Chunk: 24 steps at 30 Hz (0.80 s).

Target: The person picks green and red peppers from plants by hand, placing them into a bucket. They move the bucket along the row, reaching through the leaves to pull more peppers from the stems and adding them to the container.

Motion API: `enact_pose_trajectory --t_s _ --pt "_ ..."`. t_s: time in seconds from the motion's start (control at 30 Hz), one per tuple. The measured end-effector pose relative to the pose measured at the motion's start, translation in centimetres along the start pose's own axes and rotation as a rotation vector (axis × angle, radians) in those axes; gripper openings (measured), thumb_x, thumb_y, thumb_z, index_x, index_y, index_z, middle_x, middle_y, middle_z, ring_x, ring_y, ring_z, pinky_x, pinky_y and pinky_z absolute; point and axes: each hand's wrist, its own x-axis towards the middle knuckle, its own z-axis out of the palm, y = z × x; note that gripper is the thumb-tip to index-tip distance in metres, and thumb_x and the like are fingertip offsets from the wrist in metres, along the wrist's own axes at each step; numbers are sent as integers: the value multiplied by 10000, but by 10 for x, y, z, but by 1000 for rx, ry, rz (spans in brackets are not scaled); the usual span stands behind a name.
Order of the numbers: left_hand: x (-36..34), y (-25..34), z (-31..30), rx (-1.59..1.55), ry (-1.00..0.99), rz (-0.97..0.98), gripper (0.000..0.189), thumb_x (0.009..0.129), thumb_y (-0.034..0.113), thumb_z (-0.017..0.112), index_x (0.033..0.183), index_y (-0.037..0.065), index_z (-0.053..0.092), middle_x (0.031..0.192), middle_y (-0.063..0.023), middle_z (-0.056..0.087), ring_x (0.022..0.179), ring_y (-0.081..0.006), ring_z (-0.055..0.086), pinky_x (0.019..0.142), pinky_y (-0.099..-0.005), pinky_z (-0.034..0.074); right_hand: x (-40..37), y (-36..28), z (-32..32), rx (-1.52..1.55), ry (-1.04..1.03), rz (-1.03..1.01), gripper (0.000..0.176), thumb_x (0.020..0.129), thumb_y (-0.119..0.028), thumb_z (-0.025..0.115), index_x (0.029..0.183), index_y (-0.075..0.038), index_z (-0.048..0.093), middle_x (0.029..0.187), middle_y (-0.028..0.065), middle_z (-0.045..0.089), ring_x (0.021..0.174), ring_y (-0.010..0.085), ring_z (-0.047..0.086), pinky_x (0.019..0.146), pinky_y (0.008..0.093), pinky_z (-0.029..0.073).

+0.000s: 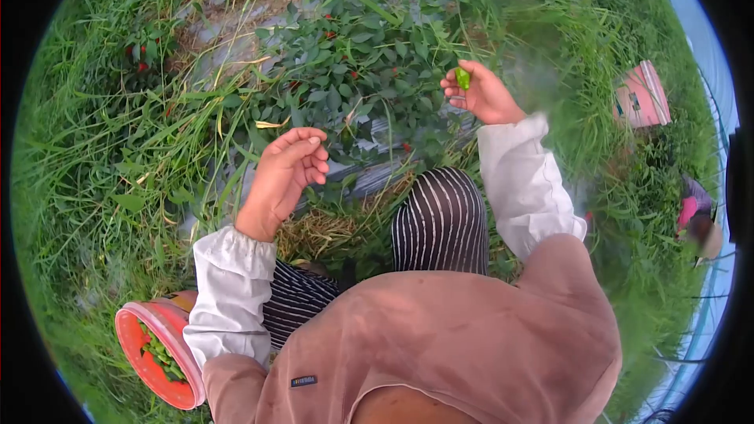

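Observation:
Between the fingertips and thumb of my right hand (488, 96) is a small green pepper (463, 77), held up over the right side of a pepper plant. My left hand (281, 180) is to the left, above the near edge of the plants, with its fingers loosely curled and nothing visible in them. In front of both hands stands a leafy pepper plant (334, 71) with a few small red peppers among its dark leaves. By my left elbow, a red bucket (196, 373) leans in the grass with several green peppers (161, 352) inside.
Tall grass (86, 188) surrounds the plants on both sides. Strips of grey plastic mulch (377, 177) show beneath the leaves. A pink bucket (644, 98) lies tilted at the right. Farther right, another person (697, 216) is near a blue sheet (711, 39).

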Motion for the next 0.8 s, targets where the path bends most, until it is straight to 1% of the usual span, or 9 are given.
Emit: enact_pose_trajectory --t_s 0.1,0.23,0.4,0.47,0.5,0.53,0.6,0.73,0.8 --pt "4 -13 23 -240 -46 -182 396 1008 377 459 1133 15 559 902 -106 659 757 -211 672 536 -273 534 -40 7 80 -307 -271 -17 440 952 -453 545 976 -29 660 944 76 673 846 139 619 741 286 501" --pt "-17 6 57 -277 -92 -332 407 1005 399 454 1111 21 562 868 -90 641 682 -205 644 386 -259 449 -26 22 128 -612 -499 -119 484 977 -426 524 1111 24 640 1007 95 677 915 164 641 814 294 514" --pt "-14 -14 21 -301 -208 -207 232 966 262 537 964 36 589 703 -22 520 523 -120 453 360 -222 296 108 30 60 -652 130 -445 243 894 -178 586 968 32 683 835 74 691 737 131 637 667 285 511" --pt "-15 -12 16 -296 -81 -145 169 943 206 565 957 39 589 699 -16 521 540 -118 472 372 -221 306 130 22 31 -774 179 -180 247 882 -170 595 972 41 687 792 68 656 729 152 666 654 267 536" --pt "-14 -12 13 -276 -35 -123 134 930 172 575 956 41 591 692 -9 514 551 -111 474 385 -219 309 202 50 -40 -1416 -38 -301 365 879 -284 624 1022 45 685 860 119 692 797 217 685 722 327 545" --pt "-13 -11 10 -282 -27 -123 134 930 172 575 956 41 591 692 -9 514 551 -111 474 385 -219 309 202 52 -35 -1418 -48 -299 365 879 -284 624 1022 45 685 860 119 692 797 217 685 722 327 545" --pt "-10 -11 8 -238 28 -103 119 925 158 573 951 43 593 687 -5 510 558 -109 475 392 -219 318 184 48 -13 -1607 215 -4 576 854 -482 632 1121 27 672 1045 190 691 953 323 668 861 413 513" --pt "-5 -12 6 -215 59 -111 106 915 141 581 935 38 597 680 -6 518 551 -106 482 398 -221 336 149 51 20 -1042 261 134 807 787 -706 596 1209 -21 651 1262 180 611 1155 338 568 981 383 418" --pt "-4 -13 6 -214 63 -112 104 914 137 582 933 36 599 680 -7 522 548 -106 485 401 -221 342 152 53 24 -965 134 288 665 798 -590 683 1199 -59 668 1235 128 621 1069 267 583 929 348 423"
